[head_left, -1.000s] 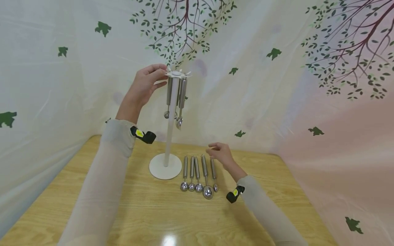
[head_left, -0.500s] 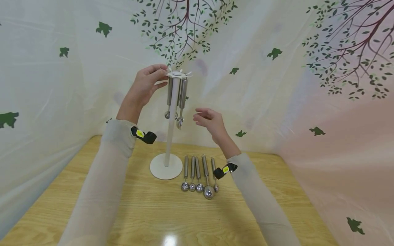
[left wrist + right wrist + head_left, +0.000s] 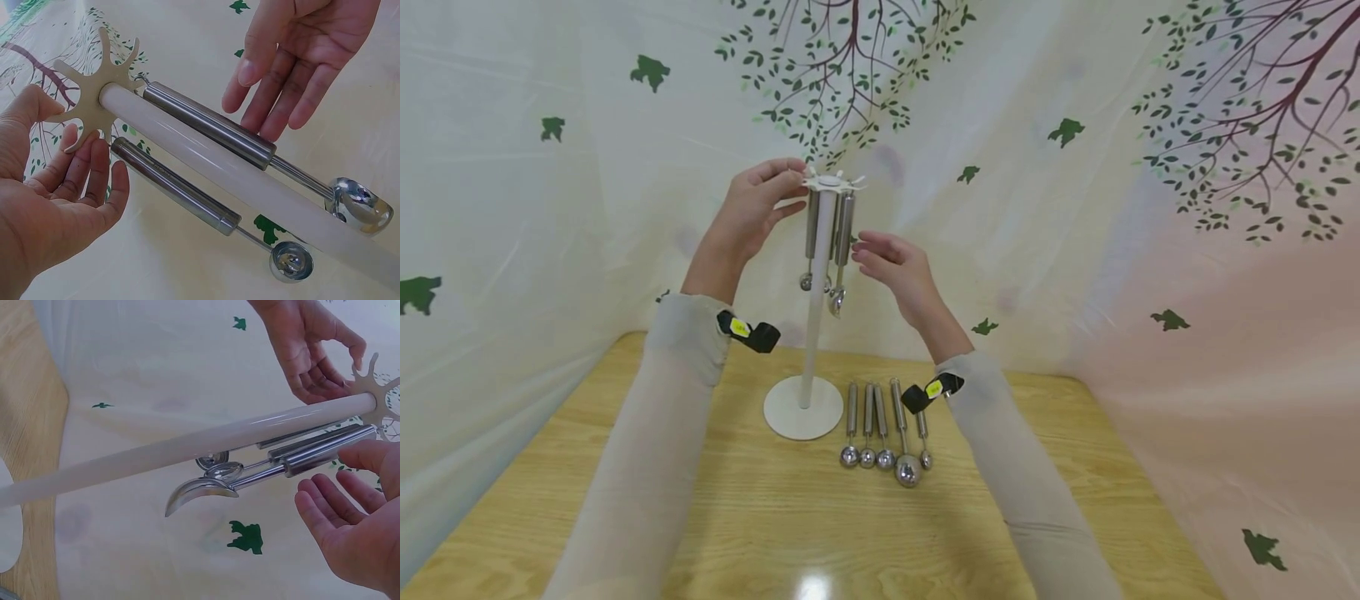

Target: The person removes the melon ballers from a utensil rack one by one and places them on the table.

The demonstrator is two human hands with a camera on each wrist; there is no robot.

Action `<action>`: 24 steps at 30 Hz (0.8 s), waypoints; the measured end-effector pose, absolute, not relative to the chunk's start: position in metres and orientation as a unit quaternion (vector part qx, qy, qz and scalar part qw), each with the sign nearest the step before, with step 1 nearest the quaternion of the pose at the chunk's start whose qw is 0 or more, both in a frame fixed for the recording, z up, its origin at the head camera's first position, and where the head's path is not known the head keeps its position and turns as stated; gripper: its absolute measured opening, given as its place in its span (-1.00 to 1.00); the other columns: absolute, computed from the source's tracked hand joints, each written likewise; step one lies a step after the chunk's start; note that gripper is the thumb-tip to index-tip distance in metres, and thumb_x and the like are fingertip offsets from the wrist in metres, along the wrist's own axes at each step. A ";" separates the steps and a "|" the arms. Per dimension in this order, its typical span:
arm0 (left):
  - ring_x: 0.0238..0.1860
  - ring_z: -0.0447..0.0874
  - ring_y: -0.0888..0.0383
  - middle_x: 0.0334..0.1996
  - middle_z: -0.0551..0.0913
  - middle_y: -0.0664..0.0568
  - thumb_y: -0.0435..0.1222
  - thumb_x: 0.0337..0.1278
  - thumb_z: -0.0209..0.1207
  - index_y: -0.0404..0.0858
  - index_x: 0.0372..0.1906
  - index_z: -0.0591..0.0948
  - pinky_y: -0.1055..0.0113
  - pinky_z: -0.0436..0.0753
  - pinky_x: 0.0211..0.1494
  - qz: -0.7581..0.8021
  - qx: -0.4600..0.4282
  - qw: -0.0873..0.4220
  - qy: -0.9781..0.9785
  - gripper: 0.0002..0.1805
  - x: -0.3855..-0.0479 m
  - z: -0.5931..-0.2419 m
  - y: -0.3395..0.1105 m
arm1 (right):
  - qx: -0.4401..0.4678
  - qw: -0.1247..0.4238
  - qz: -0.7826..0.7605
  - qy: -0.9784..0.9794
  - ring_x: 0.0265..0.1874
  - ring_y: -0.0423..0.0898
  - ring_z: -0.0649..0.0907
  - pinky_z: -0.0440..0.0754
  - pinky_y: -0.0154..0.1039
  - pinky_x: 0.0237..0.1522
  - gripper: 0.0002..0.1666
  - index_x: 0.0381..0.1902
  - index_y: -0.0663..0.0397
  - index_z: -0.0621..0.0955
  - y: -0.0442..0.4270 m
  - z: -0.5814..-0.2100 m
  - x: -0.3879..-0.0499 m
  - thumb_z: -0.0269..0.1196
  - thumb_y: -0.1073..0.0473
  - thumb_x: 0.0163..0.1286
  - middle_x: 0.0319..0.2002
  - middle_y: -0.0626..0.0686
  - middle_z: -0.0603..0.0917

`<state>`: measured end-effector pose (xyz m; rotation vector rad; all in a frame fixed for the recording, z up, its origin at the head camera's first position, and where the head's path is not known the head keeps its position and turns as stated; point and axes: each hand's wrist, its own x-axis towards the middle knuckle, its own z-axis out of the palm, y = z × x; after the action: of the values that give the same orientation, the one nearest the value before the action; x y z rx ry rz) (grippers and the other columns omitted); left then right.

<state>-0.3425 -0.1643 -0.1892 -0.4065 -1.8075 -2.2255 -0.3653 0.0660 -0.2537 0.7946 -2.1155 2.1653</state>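
In the head view, my left hand [image 3: 751,207] pinches a hook on the star-shaped top [image 3: 90,103] of a white utensil stand [image 3: 814,333], thumb above and fingers below. Metal-handled scoops hang from the hooks: one with a large curved bowl [image 3: 359,206], another with a small round bowl [image 3: 291,262], and a third [image 3: 224,470] partly hidden behind them. Close to the large scoop's handle [image 3: 328,450], on its right, my right hand [image 3: 901,273] hovers with fingers loosely extended, holding nothing.
Several metal scoops [image 3: 907,471] lie in a row on the wooden table [image 3: 760,517], heads toward me, right of the stand's round white base [image 3: 782,417]. A leaf-printed cloth backdrop [image 3: 1015,217] rises behind and on both sides.
My right hand has risen from above the scoops on the table and moved left, up to the hanging large scoop. The left hand has kept its hold on the stand's top.
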 end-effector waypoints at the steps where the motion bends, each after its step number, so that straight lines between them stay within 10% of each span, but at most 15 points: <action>1: 0.08 0.56 0.11 -0.07 0.62 0.09 -0.28 0.43 0.15 -0.24 0.04 0.59 0.03 0.41 0.51 -0.762 -0.139 0.124 -0.620 -0.80 -0.343 -0.189 -0.164 | 0.253 0.003 0.695 -0.673 0.06 -0.09 0.71 0.65 -0.17 0.23 -0.52 0.33 0.33 0.50 0.064 -0.253 -0.367 0.21 0.35 0.49 0.21 0.30 0.63; 24: 0.12 0.55 0.09 -0.05 0.62 0.09 -0.27 0.42 0.16 -0.22 0.04 0.59 0.03 0.41 0.51 -0.759 -0.138 0.125 -0.624 -0.80 -0.344 -0.190 -0.166 | 0.253 -0.051 0.705 -0.661 0.05 -0.06 0.69 0.59 -0.12 0.31 -0.53 0.33 0.33 0.50 0.050 -0.242 -0.374 0.16 0.39 0.50 0.13 0.20 0.65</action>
<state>-0.3438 -0.1657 -0.1899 -0.4013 -1.8194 -2.2103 -0.3737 0.0505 -0.2423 0.8206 -2.1476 2.2891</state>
